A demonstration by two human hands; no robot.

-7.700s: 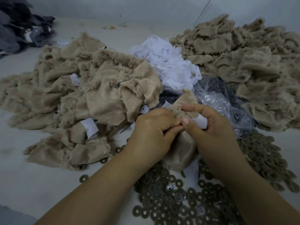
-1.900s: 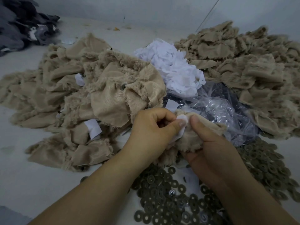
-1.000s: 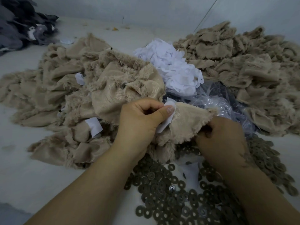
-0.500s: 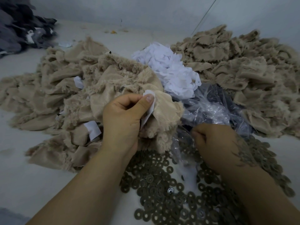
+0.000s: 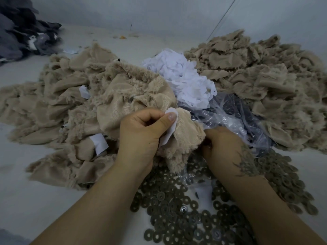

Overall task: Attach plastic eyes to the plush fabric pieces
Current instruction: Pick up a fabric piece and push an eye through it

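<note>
The light is dim, soft and bluish, with only faint shadows. The clear plastic bag (image 5: 228,119) shines a little. Edges bend and blur, and the far dark pile (image 5: 21,32) looks fuzzy

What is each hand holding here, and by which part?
Left hand pinches a beige plush piece and white patch at their top edge. Right hand's grip is hidden.

Tan plush pieces (image 5: 109,103): fuzzy pile one side, matt ribbed knit backing. White scraps (image 5: 184,80) matt, papery or nonwoven. Clear bag (image 5: 228,117) glossy crinkled plastic. Washers (image 5: 169,220), lower frame: dull dark, few shiny metal.
</note>
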